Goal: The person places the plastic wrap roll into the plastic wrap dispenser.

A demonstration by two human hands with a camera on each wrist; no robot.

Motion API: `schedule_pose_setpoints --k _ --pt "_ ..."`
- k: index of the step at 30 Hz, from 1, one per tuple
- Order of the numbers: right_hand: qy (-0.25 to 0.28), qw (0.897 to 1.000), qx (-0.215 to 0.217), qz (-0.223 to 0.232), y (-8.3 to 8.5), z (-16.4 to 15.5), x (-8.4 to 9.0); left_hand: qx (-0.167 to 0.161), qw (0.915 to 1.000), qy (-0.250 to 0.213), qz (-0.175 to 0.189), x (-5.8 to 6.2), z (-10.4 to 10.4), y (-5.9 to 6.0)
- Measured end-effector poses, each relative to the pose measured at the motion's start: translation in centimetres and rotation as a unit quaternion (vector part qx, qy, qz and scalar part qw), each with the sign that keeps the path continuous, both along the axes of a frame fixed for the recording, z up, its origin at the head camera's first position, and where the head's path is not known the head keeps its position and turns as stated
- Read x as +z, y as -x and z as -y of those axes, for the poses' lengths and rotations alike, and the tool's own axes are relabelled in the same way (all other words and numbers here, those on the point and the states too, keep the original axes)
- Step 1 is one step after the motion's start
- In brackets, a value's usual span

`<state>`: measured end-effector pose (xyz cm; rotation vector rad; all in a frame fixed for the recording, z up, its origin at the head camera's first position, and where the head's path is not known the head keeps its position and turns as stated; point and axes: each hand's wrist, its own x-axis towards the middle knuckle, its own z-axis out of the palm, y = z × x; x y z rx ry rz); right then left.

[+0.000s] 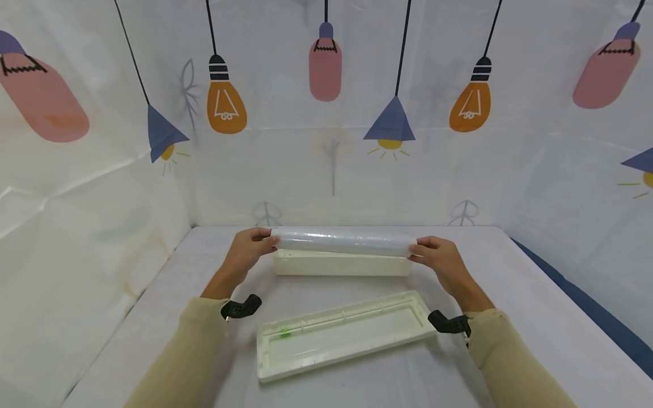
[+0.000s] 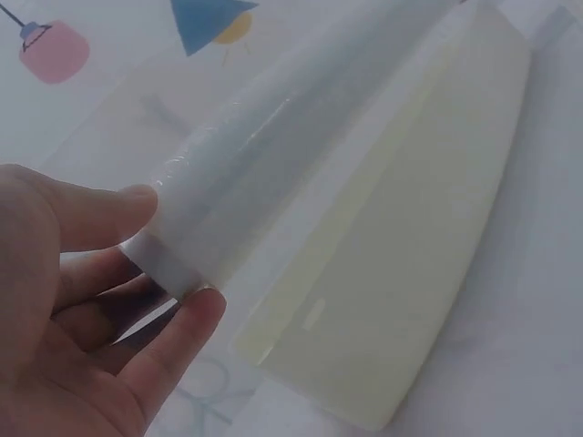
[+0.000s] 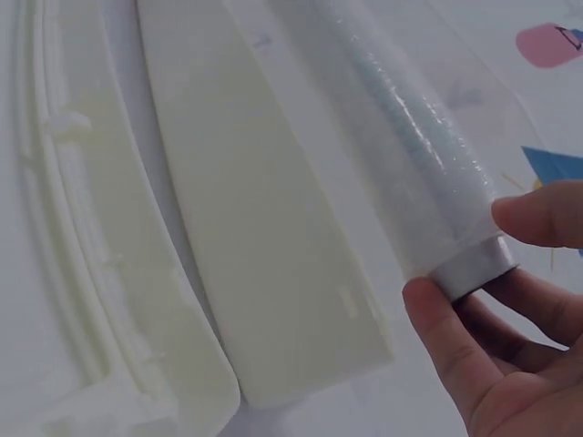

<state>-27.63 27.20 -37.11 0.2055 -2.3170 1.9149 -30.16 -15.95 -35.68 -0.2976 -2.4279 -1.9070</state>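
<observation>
We see cling-film roll [image 1: 343, 241] axis 9-to-3, just above cream tray [image 1: 342, 265]. Left hand [image 1: 248, 249], right hand [image 1: 437, 256] pinch its ends, equally near. Lid [image 1: 343, 334], probably, at 6.

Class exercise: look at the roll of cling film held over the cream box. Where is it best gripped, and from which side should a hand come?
Grip the cling film roll at its bare core ends, one hand from each side: the left hand and right hand pinch there now. It lies level and long above the box, and its film looks slick.
</observation>
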Motion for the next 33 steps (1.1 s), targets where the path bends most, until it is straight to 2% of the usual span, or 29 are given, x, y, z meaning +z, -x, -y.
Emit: schedule_pose_setpoints --k 3,5,8,15,24,33 --pt "-0.005 1.000 -0.003 0.003 0.2 0.0 0.4 0.002 0.9999 0.005 0.009 0.1 0.1 0.3" --pt "-0.008 1.000 -0.005 0.008 0.3 0.1 0.6 0.008 0.9999 0.001 0.012 -0.5 0.1 1.1" --pt "-0.007 1.000 -0.007 0.016 0.4 0.1 0.6 0.010 0.9998 -0.007 0.015 -0.9 0.0 1.4" --pt "0.004 1.000 -0.009 0.017 0.9 0.3 0.2 0.023 0.9992 0.001 0.031 -1.2 -0.2 1.8" --pt "0.000 1.000 -0.017 0.018 1.6 0.6 0.4 0.029 0.9981 0.022 0.050 -0.9 -0.2 2.1" --pt "-0.004 0.999 -0.024 0.038 2.2 0.7 0.1 0.042 0.9951 0.034 0.083 -1.0 -0.3 2.4"
